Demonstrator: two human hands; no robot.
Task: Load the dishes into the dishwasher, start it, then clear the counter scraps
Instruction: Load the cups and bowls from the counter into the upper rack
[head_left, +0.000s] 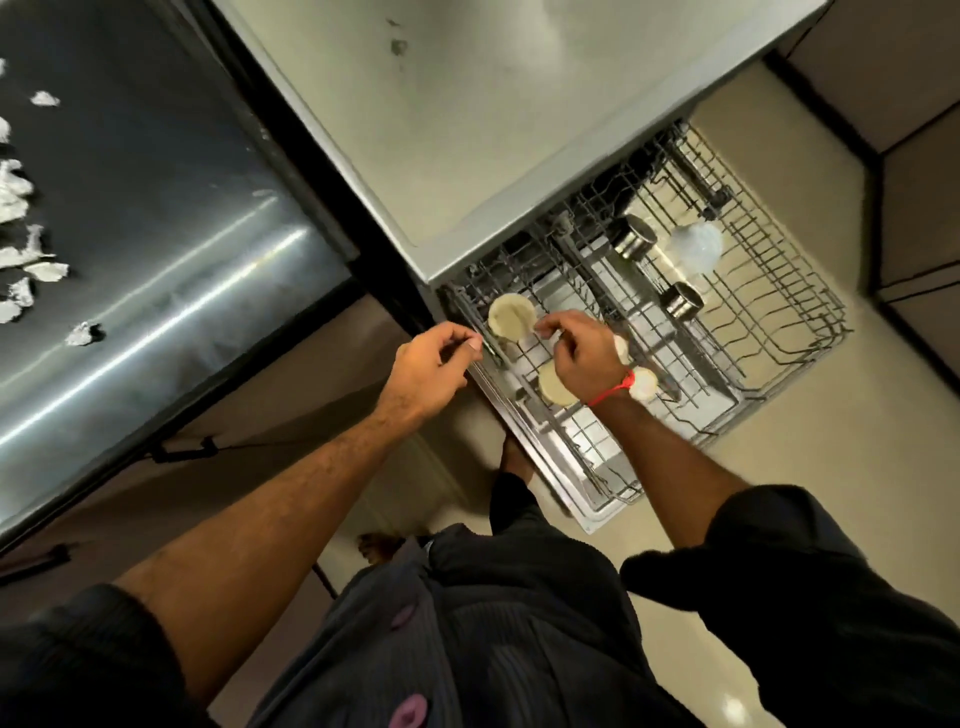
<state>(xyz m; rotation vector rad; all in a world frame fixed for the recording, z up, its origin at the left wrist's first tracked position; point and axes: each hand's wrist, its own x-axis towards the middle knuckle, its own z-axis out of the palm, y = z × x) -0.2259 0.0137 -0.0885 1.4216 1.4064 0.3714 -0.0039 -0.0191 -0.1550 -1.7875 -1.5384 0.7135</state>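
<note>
1. Steel, dark and streaked with glare, makes up the table (171, 218) on the left; white scraps (18, 244) lie scattered along its far left edge, well apart from the dishwasher.
2. The dishwasher (467, 135) shows a pale flat top, and its wire rack (753, 332) is pulled out over the cream floor (831, 493).
3. The person stands just beside the rack in dark clothing with maroon buttons, both forearms reaching forward.
4. In the rack's far section stand two steel tumblers (634, 239), with a clear glass (696, 247) lying between and just beyond them.
5. In the near-left section sit pale round cups; one cream cup (511, 317) stands upright between the two hands, another (553, 387) is partly hidden under the right wrist.
6. The right hand (582, 358), a red thread on its wrist, has its grip curled, thumb and forefinger meeting at the upright cup's rim.
7. The left hand (431, 369) hovers at the rack's left edge, fingers curled together; whether they pinch the wire, I cannot tell.
</note>
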